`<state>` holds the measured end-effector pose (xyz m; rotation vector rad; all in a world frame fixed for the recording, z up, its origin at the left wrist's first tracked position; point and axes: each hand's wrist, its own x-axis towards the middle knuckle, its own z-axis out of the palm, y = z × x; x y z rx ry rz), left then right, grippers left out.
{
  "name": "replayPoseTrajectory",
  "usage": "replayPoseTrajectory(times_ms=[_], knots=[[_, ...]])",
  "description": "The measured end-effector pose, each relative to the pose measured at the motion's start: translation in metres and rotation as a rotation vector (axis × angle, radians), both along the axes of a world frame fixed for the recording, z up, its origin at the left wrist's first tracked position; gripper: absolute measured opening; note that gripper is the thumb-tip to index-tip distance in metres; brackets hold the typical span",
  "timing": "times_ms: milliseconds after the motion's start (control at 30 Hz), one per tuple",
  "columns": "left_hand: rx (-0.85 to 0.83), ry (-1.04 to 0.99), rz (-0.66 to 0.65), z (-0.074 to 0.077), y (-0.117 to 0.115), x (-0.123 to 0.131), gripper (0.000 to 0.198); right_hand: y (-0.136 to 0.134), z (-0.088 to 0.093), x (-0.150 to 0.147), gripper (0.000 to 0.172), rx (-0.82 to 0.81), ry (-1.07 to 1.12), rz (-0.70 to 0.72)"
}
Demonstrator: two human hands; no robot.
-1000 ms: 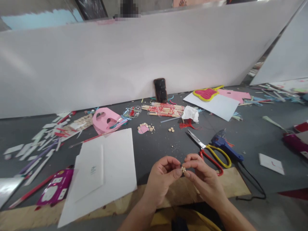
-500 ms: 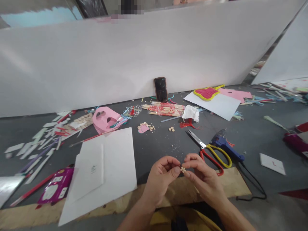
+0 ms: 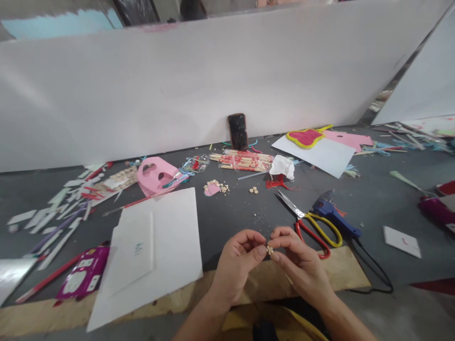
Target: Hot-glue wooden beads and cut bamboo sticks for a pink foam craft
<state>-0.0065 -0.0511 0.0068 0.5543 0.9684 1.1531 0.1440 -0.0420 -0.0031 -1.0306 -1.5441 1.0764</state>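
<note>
"Head view: where does the small flower (image 3: 270,250) sit?"
"Directly between the left hand (image 3: 239,267) and the right hand (image 3: 304,265), over the table (image 3: 227,215) near its front edge. Both pinch it at the fingertips, so neither is nearer."
"Long axis?"
"I can't make one out; it looks roundish."
"And its looks?"
"Pale, wood-coloured, with rounded petals too tiny to count."

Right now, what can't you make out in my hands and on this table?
All in the head view:
How the small beige cluster is joined: too small, and fingertips of the left hand and right hand partly cover it.
Both palms: hidden by the backs of the hands.
Writing on the white slab: too small and blurred to read surely.
The rest of the far-right purple object: cut off by the picture's edge.
</note>
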Motion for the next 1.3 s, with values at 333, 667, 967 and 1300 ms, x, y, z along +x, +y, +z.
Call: replayPoseTrajectory(times_ms=[333, 667, 967, 1300], knots=[[0.038, -0.031, -0.041, -0.0046, -0.0015, -0.0023, 0.021, 0.0005, 0.0012, 0.0014, 0.012, -0.009, 0.04, -0.013], [0.006, -0.039, -0.034, -0.0012, -0.0012, -0.0002, 0.021, -0.0001, 0.0003, 0.0008, 0.009, -0.015, 0.041, 0.014], [-0.012, -0.076, -0.027, -0.0016, -0.0017, 0.0013, 0.024, -0.0001, 0.0005, 0.0001, 0.008, 0.002, 0.051, 0.038], [0.04, -0.078, -0.015, -0.0027, -0.0027, -0.002, 0.02, 0.0002, -0.0017, 0.0032, 0.008, 0.042, 0.042, -0.007]])
